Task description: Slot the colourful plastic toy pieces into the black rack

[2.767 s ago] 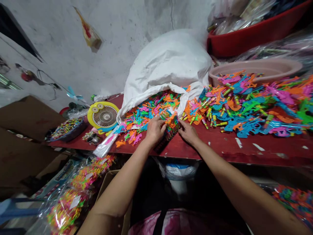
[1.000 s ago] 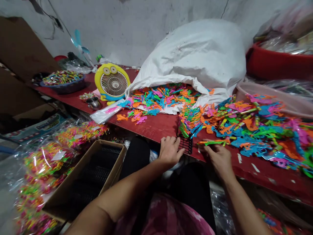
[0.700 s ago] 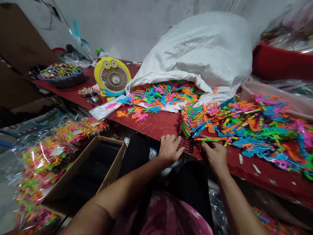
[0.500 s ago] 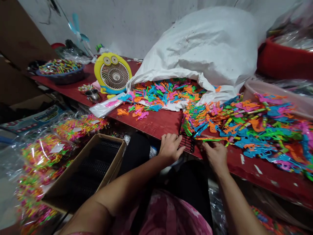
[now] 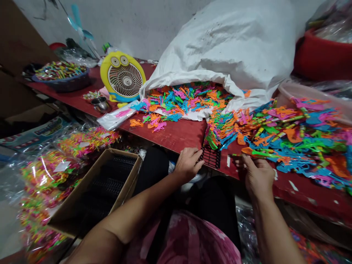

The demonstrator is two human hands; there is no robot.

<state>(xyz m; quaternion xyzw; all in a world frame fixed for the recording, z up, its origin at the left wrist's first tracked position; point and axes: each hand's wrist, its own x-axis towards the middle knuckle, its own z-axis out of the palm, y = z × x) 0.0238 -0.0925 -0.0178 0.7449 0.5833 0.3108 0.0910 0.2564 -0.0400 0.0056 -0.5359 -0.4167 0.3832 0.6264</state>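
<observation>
My left hand (image 5: 188,163) is closed on the left edge of a black plastic grid rack (image 5: 211,158) at the table's front edge. Colourful flat plastic toy pieces (image 5: 217,130) stand packed in rows at the rack's far end; its near cells show bare. To the right of the rack, my right hand (image 5: 258,176) pinches thin orange and green toy pieces (image 5: 250,151) between thumb and fingers, beside the big loose pile (image 5: 297,143). Their exact number is hidden by the fingers and the pile behind. Some pieces in the pile look like small toy guns.
A white sack (image 5: 228,47) spills more pieces onto the red table (image 5: 176,135). Left of it stand a yellow fan (image 5: 123,79), a metal cup (image 5: 100,105) and a basin (image 5: 68,85). Below left, a cardboard box (image 5: 125,196) of black racks sits beside filled plastic bags (image 5: 44,172).
My right hand has moved right, away from the rack's near end towards the loose pile, with thin pieces in its fingers. My left hand stays at the rack's left edge.
</observation>
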